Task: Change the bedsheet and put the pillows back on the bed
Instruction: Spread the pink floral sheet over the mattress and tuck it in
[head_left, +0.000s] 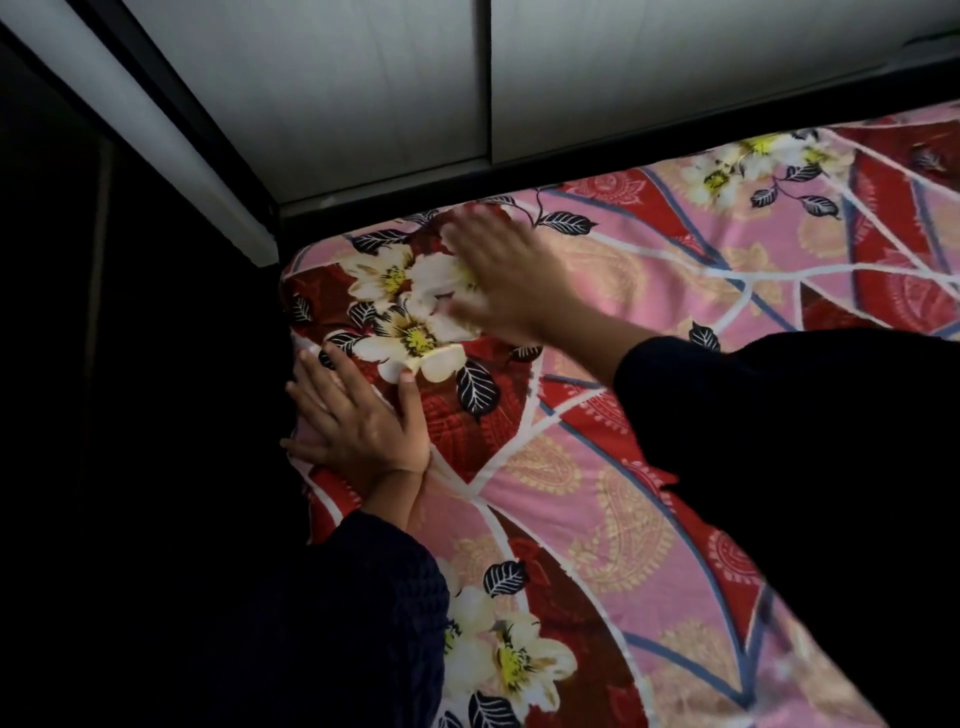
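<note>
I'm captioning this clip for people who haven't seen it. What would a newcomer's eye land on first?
The floral bedsheet, pink and red with cream flowers, fills the middle and right. Two open hands work at the bed's far left corner: the left hand flat at the edge, the right hand, blurred, over the flowers. Pale panels stand behind.

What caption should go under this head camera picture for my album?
The left hand and right hand lie flat on the flowered bedsheet at the bed's corner.

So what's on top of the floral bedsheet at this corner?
Only the left hand and right hand, both flat on the bedsheet. Nothing else shows on it, and whatever lies beneath is covered.
</note>
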